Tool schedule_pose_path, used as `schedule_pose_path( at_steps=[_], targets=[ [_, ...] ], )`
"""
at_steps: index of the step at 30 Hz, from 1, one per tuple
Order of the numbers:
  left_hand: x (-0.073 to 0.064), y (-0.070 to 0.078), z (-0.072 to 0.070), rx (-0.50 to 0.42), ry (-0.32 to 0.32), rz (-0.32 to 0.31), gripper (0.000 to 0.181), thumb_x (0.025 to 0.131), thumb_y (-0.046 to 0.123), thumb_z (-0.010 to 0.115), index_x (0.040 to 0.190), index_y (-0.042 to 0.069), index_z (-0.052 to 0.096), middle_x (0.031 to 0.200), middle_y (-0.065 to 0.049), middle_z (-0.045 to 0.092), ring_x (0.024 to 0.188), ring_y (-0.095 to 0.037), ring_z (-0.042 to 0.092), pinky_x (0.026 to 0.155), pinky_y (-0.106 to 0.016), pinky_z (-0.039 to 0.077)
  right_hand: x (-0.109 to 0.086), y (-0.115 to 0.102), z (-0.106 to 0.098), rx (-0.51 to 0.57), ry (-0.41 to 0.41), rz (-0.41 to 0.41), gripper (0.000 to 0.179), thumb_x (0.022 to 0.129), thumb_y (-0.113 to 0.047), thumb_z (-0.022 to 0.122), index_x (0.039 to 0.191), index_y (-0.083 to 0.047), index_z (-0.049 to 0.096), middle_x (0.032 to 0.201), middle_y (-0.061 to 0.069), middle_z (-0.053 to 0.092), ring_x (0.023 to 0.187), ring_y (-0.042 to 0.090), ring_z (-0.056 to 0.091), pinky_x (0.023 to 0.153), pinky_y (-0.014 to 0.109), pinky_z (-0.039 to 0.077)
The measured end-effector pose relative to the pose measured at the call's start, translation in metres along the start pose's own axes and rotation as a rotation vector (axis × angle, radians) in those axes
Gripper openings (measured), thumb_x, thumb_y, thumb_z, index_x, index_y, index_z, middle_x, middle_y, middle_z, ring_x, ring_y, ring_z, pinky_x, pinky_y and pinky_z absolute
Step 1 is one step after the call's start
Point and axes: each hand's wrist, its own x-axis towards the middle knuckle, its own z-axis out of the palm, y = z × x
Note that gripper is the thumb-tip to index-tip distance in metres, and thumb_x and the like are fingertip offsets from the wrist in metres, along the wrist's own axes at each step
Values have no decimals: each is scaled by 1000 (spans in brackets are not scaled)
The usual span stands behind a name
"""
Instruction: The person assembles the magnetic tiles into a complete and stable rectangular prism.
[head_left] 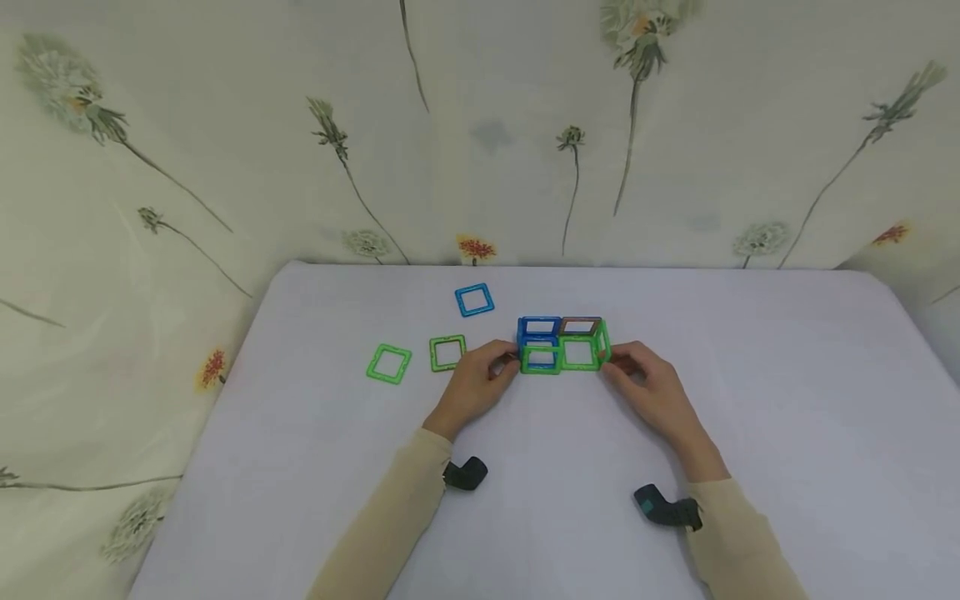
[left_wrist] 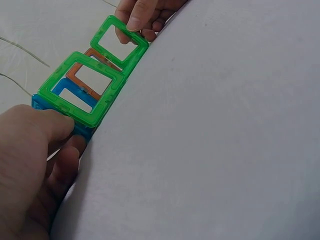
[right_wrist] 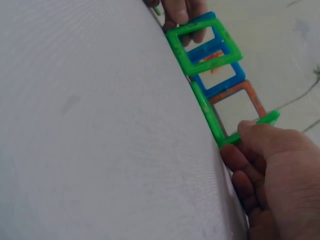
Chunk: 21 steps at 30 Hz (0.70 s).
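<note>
A small structure of square magnetic frame tiles stands on the table, between the two hands. It has blue tiles (head_left: 540, 319) on the left, an orange-brown tile (head_left: 582, 319) at the back right and green tiles at the front. My left hand (head_left: 480, 379) pinches the blue tile (left_wrist: 40, 102) at the left end, its thumb by the corner of the green front tile (left_wrist: 87, 120). At the other end, my right hand (head_left: 651, 387) pinches the upright green tile (right_wrist: 270, 118) between thumb and fingers. Some fingertips are hidden behind the tiles.
Left of the structure lie two loose green tiles, one nearer (head_left: 447, 367) and one farther out (head_left: 372, 372). A loose blue tile (head_left: 475, 312) lies behind them. The white table (head_left: 555, 517) meets a flower-patterned cloth (head_left: 487, 192) at its far edge.
</note>
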Motion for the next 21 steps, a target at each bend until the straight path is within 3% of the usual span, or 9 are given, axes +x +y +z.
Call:
schedule_pose_path(
  at_steps=[6,11,21],
  targets=[
    [1,-2,2,1,-5,10,27,95,22,57,121,20,60,114,7,65,95,-6,56,73,-19,48,0,0,-1,7,-7,-2,24,91,-26,63,114,-20,62,101,-3,65,86,1,55,76,13,41],
    [2,0,0,1,28,41,30,95,15,56,124,20,57,117,6,62,100,-6,56,74,-20,48,0,0,-1,2,-6,3,23,91,-26,63,114,-21,62,100,-5,65,85,1,55,75,12,41],
    [1,1,-4,-34,75,7,29,96,11,52,123,21,56,114,5,61,91,-4,61,71,-20,50,-1,-1,-1,10,-16,-1,24,91,-26,63,115,-20,62,99,-4,65,86,1,54,75,13,41]
  ],
)
